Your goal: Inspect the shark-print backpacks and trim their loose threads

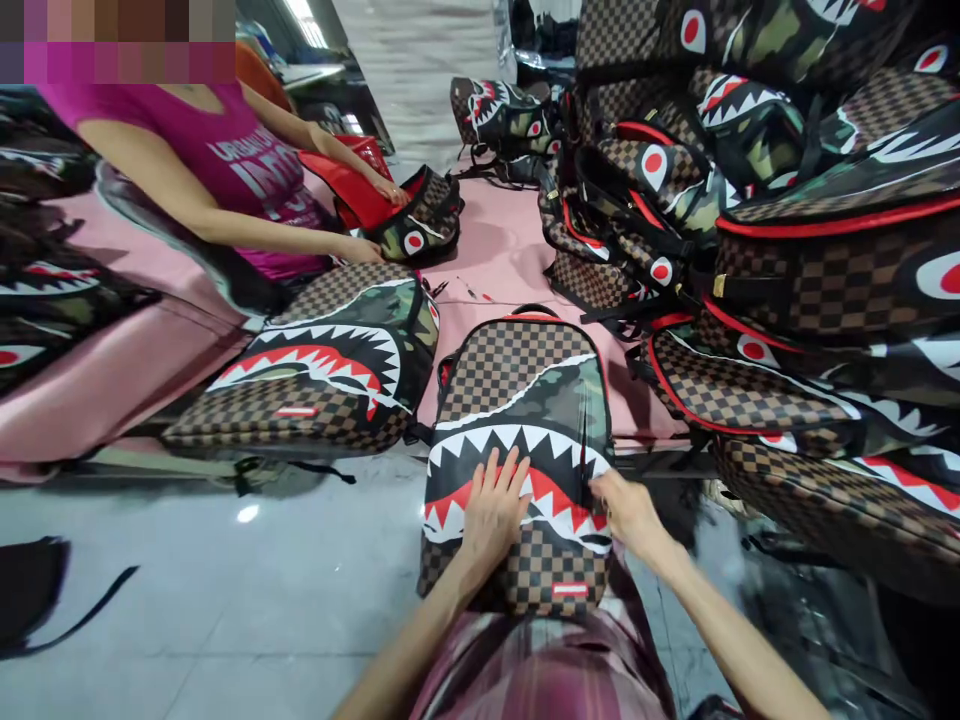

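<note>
A backpack (525,385) with a brown check and camouflage pattern and a printed shark mouth lies front up, its lower end at my lap and its top on the pink table. My left hand (495,510) rests flat on the printed mouth, fingers stretched out. At the right edge of the backpack my right hand (626,510) is closed, its fingertips pinched beside a dark vertical line on the front. What sits between those fingertips is too small to make out.
Another shark-mouth backpack (322,360) lies to the left. Beyond it a person in a pink shirt (255,170) handles a backpack with red lining (420,220). Several backpacks are piled at right (840,270). The pink table (495,240) runs between; grey floor (300,580) shows below.
</note>
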The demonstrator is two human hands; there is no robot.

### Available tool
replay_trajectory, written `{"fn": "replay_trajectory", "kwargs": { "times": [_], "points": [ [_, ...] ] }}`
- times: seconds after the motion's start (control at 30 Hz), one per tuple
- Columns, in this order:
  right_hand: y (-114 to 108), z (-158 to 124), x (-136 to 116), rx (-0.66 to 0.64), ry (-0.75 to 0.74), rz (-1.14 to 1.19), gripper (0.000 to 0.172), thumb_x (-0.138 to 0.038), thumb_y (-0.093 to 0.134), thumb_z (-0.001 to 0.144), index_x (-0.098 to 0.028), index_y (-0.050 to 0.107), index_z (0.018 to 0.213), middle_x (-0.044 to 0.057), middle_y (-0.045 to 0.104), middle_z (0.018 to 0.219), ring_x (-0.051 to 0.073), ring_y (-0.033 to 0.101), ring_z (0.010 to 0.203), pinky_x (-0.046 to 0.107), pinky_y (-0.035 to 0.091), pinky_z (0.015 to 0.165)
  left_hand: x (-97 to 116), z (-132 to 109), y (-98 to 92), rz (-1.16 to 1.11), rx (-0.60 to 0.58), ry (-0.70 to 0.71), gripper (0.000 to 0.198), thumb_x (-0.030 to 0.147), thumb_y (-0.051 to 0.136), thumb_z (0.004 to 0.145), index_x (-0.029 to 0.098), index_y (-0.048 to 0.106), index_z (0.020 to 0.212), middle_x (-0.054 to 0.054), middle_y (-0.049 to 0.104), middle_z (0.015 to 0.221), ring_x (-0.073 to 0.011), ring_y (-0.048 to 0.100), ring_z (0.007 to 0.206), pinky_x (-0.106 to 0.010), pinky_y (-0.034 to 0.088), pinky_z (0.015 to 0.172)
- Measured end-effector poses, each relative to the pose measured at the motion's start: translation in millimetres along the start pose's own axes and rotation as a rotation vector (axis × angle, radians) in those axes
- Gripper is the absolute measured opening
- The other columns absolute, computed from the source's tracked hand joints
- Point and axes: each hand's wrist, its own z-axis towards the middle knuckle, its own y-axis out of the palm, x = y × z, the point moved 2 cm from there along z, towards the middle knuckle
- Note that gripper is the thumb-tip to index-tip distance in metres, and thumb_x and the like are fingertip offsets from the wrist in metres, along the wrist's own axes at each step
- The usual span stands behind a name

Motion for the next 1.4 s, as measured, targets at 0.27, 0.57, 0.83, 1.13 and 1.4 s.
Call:
{"fn": "replay_trajectory", "kwargs": {
  "times": [0.27,0.57,0.83,1.13,1.4],
  "points": [
    [15.6,-48.3,-27.5,-0.23,0.033,0.164,0.039,-0.002,0.036,0.076,-0.016,0.057,0.105,0.005,0.058,0.084,0.014,0.055,0.068,0.023,0.04,0.056,59.1,55.1,-6.2,-0.098,-0.005,-0.052,0.068,0.049,0.048,0.081,0.007,0.036,0.134,-0.016,0.034,0.141,-0.037,0.021,0.132,-0.054,0.031,0.1],
    [-11.8,51.5,104.3,0.287,0.629,0.111,0.038,-0.031,0.043,0.084,-0.02,0.05,0.12,0.009,0.063,0.107,0.025,0.059,0.095,0.037,0.047,0.077,54.1,81.7,-5.4,-0.243,0.016,-0.1,0.051,0.015,0.046,0.079,0.005,0.038,0.128,-0.018,0.052,0.119,-0.029,0.044,0.115,-0.041,0.042,0.092],
    [-1.5,122.8,118.7,0.318,0.418,0.0,0.04,-0.02,0.041,0.084,-0.012,0.049,0.122,0.015,0.049,0.128,0.026,0.041,0.121,0.046,0.034,0.1,30.4,83.3,-14.5,-0.248,-0.012,-0.243,0.041,0.014,0.045,0.081,0.009,0.045,0.121,-0.012,0.062,0.103,-0.0203,0.061,0.089,-0.028,0.049,0.072],
    [11.0,63.5,16.4,0.125,-0.376,-0.117,0.025,-0.023,0.04,0.091,-0.022,0.06,0.106,0.004,0.065,0.11,0.018,0.048,0.117,0.049,0.025,0.104,12.0,57.3,-48.2,-0.057,0.071,-0.187,0.022,0.018,0.045,0.082,0.015,0.063,0.094,-0.005,0.066,0.081,-0.0166,0.062,0.069,-0.023,0.042,0.055],
    [5.5,119.6,-32.4,0.184,-0.322,-0.102,0.021,-0.021,0.047,0.088,-0.016,0.061,0.102,0.009,0.063,0.105,0.019,0.056,0.099,0.035,0.046,0.085,33.0,39.6,-64.8,0.026,0.079,-0.105,0.022,0.016,0.044,0.084,0.015,0.063,0.095,-0.004,0.062,0.075,-0.0155,0.06,0.064,-0.023,0.04,0.05]
  ]
}}
